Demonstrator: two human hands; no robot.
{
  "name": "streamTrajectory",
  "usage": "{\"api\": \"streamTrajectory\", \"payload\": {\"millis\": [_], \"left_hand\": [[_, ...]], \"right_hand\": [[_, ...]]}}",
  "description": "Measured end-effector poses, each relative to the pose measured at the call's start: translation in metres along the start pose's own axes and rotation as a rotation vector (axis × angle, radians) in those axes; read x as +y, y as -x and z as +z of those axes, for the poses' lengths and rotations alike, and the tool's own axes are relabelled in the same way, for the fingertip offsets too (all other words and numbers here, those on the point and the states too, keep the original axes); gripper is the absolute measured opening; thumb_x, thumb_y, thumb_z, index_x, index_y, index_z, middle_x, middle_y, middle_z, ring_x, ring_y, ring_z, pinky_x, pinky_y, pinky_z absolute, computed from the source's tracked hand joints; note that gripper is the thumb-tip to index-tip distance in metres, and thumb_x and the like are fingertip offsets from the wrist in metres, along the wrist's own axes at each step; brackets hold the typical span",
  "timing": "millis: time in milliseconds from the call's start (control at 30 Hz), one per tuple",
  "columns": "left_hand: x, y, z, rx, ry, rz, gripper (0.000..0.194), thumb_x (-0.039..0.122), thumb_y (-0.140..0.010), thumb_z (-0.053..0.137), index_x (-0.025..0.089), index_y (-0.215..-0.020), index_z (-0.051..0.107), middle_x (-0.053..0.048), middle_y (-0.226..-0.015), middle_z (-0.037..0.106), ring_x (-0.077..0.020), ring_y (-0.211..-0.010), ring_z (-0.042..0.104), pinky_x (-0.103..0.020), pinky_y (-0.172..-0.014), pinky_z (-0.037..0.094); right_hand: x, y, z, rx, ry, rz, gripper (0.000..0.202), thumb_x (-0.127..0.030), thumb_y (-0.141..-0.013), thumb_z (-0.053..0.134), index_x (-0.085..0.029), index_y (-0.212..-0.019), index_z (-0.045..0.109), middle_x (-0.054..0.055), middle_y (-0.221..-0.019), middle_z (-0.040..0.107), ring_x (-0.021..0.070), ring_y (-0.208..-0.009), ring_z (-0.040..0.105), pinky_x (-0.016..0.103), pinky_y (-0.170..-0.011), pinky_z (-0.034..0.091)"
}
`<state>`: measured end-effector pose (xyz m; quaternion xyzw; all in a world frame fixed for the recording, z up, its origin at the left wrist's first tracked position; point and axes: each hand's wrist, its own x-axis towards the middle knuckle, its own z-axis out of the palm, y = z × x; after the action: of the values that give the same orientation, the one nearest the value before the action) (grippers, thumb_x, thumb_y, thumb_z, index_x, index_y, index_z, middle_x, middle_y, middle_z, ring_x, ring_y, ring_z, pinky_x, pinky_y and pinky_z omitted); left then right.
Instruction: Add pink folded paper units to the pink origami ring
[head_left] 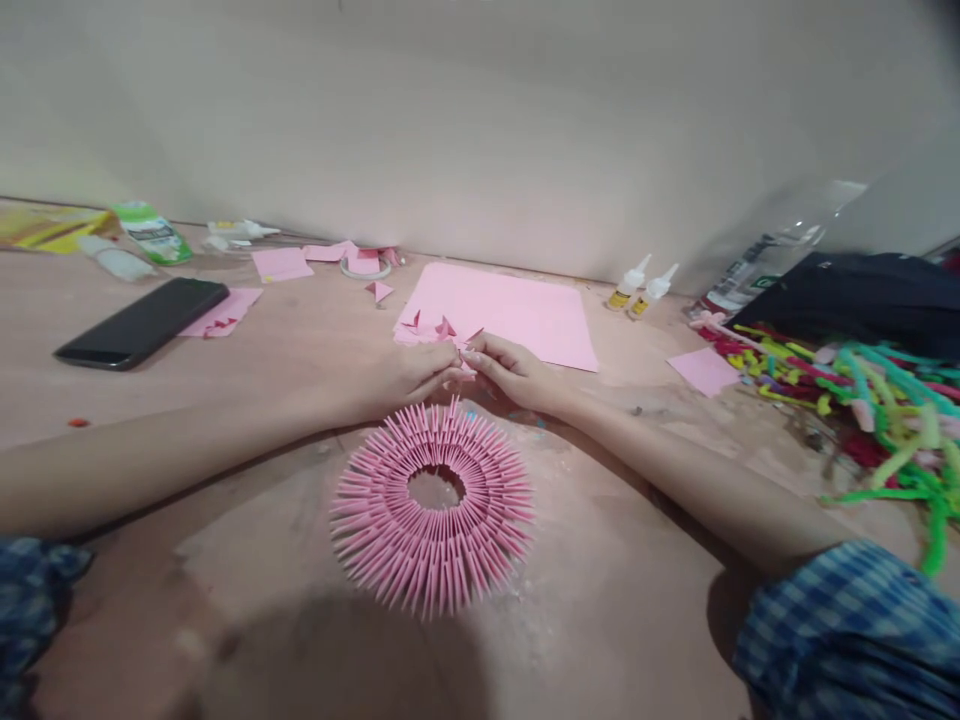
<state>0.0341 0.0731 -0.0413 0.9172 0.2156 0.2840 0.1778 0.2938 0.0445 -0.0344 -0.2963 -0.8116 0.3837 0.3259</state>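
My left hand (421, 376) and my right hand (519, 374) meet at the middle of the table, fingers closed on a small folded pink paper piece (466, 368) between them. Much of that piece is hidden by the fingers. Just in front of the hands lies a ring of many folded pink paper pieces (435, 545), flat on the table with a round hole at its centre. Behind the hands are a pink paper sheet (517, 310) and several small folded pink pieces (445, 327) on its near left part.
To the left lie a black phone (142, 322), pink scraps (282, 264), a tape roll (365, 265) and a green-white packet (152, 232). Two small glue bottles (628, 283) stand near the wall. On the right are a clear plastic bottle (772, 255) and colourful pipe cleaners (885, 410).
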Motion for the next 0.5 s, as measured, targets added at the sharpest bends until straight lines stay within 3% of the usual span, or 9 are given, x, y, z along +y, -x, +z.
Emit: {"api": "streamTrajectory", "payload": {"millis": [300,500], "left_hand": [[0.0073,0.0035,-0.0002,-0.033,0.036,-0.029,0.067,0.071,-0.129,0.052,0.021,-0.088,0.068,-0.001,-0.072,0.068,-0.016,-0.067,0.059,-0.029,-0.071,0.049],[-0.0003,0.005,0.0009,-0.015,0.012,-0.049,0.068,0.079,-0.123,0.06,0.022,-0.086,0.062,0.0,-0.074,0.066,-0.016,-0.067,0.055,-0.029,-0.066,0.044]], "right_hand": [[-0.0025,0.004,0.0019,-0.031,0.149,0.046,0.033,-0.043,-0.129,0.057,-0.027,-0.099,0.055,-0.001,-0.09,0.06,0.021,-0.084,0.054,0.037,-0.086,0.043],[-0.0071,0.0032,0.0001,-0.163,0.14,0.006,0.034,-0.033,-0.129,0.055,-0.026,-0.097,0.063,0.006,-0.103,0.076,0.0248,-0.101,0.067,0.042,-0.106,0.055]]}}
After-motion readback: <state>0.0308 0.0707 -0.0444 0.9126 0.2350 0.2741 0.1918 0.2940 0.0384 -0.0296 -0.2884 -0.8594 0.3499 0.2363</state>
